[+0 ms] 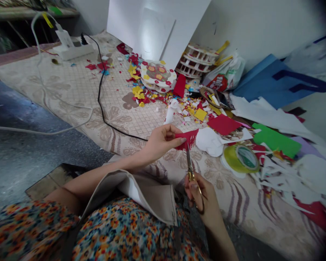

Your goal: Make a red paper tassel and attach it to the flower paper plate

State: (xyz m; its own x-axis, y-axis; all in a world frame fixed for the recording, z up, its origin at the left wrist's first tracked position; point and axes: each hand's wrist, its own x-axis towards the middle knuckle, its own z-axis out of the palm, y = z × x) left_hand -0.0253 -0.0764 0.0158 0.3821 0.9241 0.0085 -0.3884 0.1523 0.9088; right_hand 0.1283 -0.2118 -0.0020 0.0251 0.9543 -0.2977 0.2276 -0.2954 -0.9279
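Observation:
A strip of red paper (190, 137) with a fringed edge is pinched between the thumb and fingers of my left hand (165, 137). My right hand (202, 192) grips a pair of scissors (190, 165) by gold-coloured handles. The blades point up and away from me, their tips at the near edge of the red paper. Behind the paper stands a white glue gun-like object (170, 111), whose kind I cannot make out. White cut paper (208, 141) lies just right of the red strip.
A roll of yellow-green tape (241, 158) sits on the right among paper scraps. Farther back are a decorated round piece (158, 78), a tiered white structure (197, 59) and a blue bag (277, 81). A black cable (100, 94) crosses the cloth from a power strip (74, 52).

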